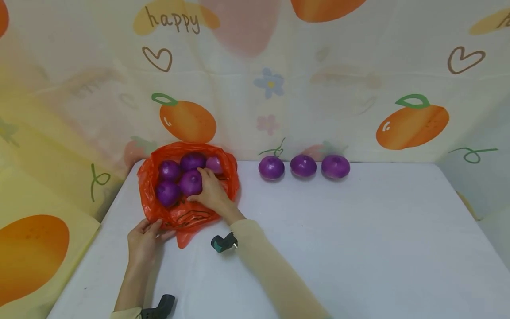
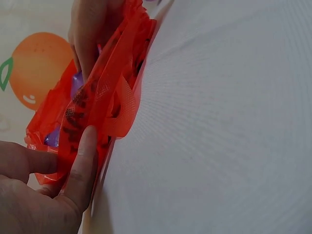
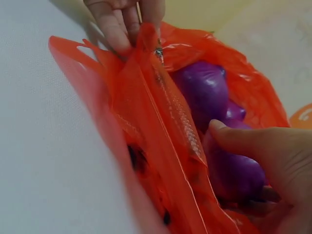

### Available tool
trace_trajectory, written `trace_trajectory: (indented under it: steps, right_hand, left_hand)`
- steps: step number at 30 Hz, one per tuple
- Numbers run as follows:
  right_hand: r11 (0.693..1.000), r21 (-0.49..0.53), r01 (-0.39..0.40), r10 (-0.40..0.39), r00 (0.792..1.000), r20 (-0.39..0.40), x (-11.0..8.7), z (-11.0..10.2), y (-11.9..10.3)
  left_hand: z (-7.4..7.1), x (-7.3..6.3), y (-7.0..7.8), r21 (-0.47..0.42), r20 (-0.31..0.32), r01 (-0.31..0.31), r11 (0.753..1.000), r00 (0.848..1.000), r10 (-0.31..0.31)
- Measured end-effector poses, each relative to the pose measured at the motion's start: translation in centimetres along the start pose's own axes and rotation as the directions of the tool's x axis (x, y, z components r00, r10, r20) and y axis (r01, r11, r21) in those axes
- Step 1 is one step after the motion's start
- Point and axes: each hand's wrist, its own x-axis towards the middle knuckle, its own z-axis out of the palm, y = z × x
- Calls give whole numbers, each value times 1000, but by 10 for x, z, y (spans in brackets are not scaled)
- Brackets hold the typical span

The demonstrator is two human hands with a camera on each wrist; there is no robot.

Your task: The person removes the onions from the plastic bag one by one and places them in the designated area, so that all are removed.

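Cream-sleeved and foremost, the right arm (image 1: 275, 270) slants toward the red bag (image 1: 146, 190), where the right hand (image 1: 213, 190) spans one purple onion (image 1: 191, 182) among others, thumb and fingers curled round its sides. It looks firm and modestly heavy, its glossy skin probably slippery (best held at the widest part). The left hand (image 1: 144, 241) pinches the bag's thin, likely floppy near edge.

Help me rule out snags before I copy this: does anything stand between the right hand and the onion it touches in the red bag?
Nothing visible does: the right hand grips the purple onion directly. The red bag lies around the onion, not between them.
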Motion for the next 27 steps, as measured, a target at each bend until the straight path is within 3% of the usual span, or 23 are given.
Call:
trace_trajectory:
  steps: [13,22,27]
  right_hand:
    - [992,-92,82,-83,997,-6,2,-2,-3]
    - [960,-233,157,-152,988,39,-13,-17,-11]
    - [950,-227,213,-214,977,22,-23,-28,-12]
  left_hand:
    - [0,-1,1,-28,14,24,999,1000,-24]
    - [0,-1,0,-49,-12,23,999,1000,-24]
    - [2,-1,1,-48,-8,24,999,1000,-24]
